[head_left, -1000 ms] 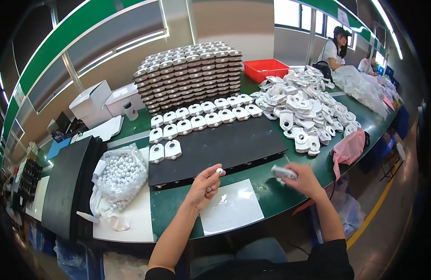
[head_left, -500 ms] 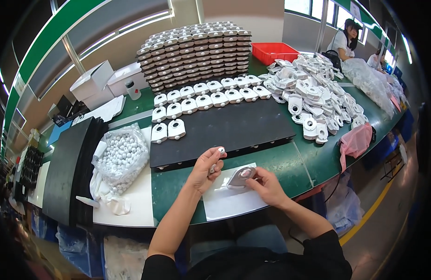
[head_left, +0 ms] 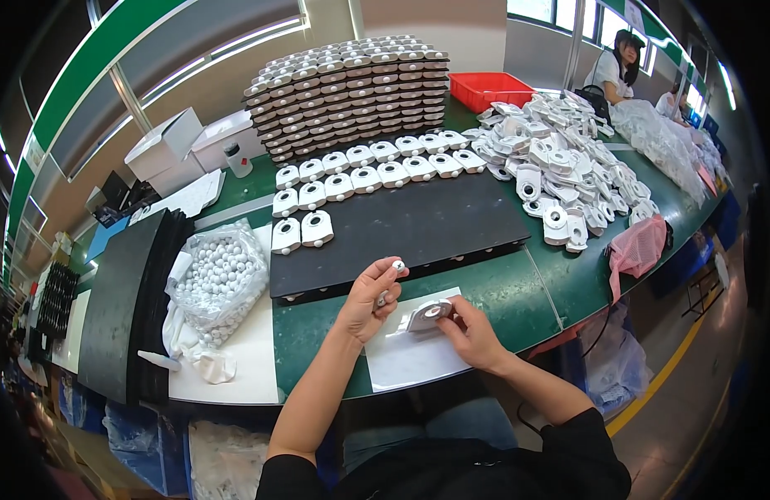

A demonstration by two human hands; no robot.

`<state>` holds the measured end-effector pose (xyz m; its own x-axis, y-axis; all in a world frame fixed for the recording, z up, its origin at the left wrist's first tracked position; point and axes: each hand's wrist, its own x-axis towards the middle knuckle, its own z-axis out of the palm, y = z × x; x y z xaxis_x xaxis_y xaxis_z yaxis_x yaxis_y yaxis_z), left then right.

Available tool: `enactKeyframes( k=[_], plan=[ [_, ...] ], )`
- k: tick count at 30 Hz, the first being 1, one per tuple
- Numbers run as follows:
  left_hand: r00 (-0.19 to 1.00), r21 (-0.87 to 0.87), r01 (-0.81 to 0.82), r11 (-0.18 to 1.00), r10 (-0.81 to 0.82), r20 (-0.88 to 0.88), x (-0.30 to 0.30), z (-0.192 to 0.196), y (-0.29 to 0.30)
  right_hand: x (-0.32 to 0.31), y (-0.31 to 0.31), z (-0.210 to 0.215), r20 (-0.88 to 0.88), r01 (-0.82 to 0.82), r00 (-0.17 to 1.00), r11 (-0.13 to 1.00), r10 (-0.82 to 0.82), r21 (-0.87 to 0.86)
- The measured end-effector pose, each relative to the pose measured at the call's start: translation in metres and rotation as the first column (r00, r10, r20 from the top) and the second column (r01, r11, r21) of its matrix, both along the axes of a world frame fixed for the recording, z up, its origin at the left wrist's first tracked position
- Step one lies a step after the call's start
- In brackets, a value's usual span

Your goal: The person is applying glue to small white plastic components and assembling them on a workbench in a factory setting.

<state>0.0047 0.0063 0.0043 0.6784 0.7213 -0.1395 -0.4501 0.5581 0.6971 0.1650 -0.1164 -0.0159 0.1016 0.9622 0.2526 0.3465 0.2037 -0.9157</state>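
Observation:
My left hand (head_left: pixel 370 302) pinches a small white ball (head_left: pixel 398 266) with a dark mark between thumb and forefinger. Something greyish shows under its curled fingers, too small to name. To the right, my right hand (head_left: pixel 478 335) grips the edge of a white plastic housing (head_left: pixel 426 315) with a round hole, tilted above a white sheet (head_left: pixel 410 362). The two hands are apart, and so are the ball and the housing. Beyond them, a black board (head_left: pixel 401 225) carries rows of similar housings (head_left: pixel 316 228), each with a white ball at its near end.
A plastic bag of white balls (head_left: pixel 222 271) lies left, beside upright black boards (head_left: pixel 122 308). Loaded boards (head_left: pixel 347 100) are stacked at the back. Loose housings (head_left: pixel 560 167) form a heap at right, near a red bin (head_left: pixel 489 90) and pink mesh (head_left: pixel 639 246). A person (head_left: pixel 614 71) sits far right.
The housing in my right hand has tipped to a flatter angle, its hole facing more upward. My left hand keeps the ball in nearly the same place.

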Motion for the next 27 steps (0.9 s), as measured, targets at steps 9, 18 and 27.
enactKeyframes(
  k=[9,18,27],
  plan=[
    [1.0,0.003,-0.002,1.0,0.002,-0.022,0.001,0.001,0.0,-0.008,-0.001,0.011,0.325,-0.062,0.946,0.987,0.011,0.146],
    [0.977,0.212,0.042,0.976,0.004,-0.213,0.004,0.005,-0.009,0.013,0.012,-0.012,-0.765,-0.074,0.643,0.997,0.047,-0.001],
    [0.925,0.423,0.161,0.892,0.012,-0.379,0.01,0.013,-0.02,0.018,0.012,-0.002,-0.887,-0.163,0.454,0.986,0.088,0.014]
  ],
)
